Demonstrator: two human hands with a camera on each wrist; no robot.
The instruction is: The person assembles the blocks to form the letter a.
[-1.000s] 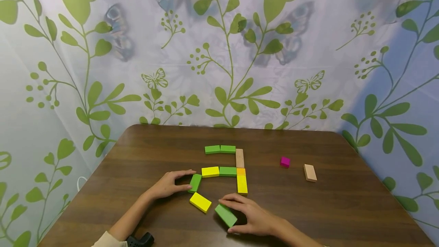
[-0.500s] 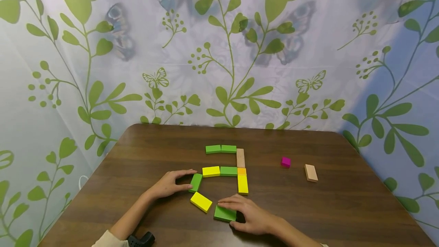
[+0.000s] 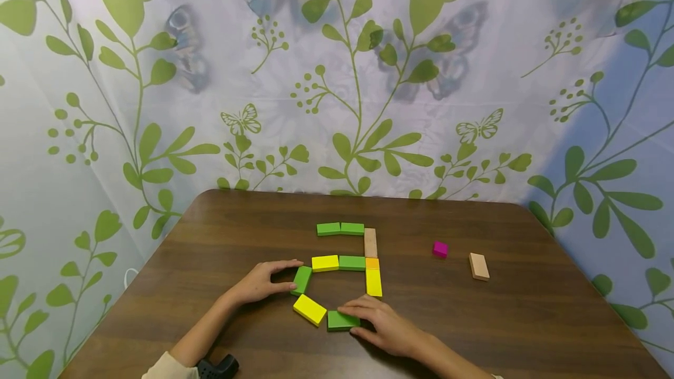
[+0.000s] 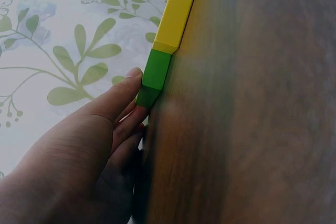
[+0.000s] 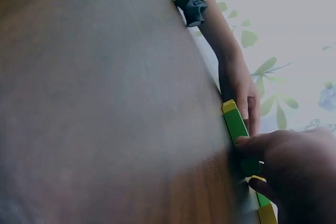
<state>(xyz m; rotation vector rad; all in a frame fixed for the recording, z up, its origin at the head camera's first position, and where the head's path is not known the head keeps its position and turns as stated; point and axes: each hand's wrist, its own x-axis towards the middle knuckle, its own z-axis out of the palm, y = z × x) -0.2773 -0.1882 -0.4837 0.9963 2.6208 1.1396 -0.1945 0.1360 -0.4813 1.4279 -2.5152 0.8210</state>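
My right hand holds a green block flat on the table between thumb and fingers; the hand covers its right end. The block's left end is beside a tilted yellow block. My left hand has thumb and index finger at the two ends of another green block. In the left wrist view the fingertips touch that green block, with a yellow block beyond it. The right wrist view shows the right thumb on its green block.
A yellow block and a green block lie in a row, meeting an orange-and-yellow column. A wooden block and two green blocks continue the outline. A magenta cube and a pale block lie apart at right.
The right hand has lowered the tilted green block flat, turned it level, and slid it away from the table's near edge to the yellow block. The left hand has stayed in place.
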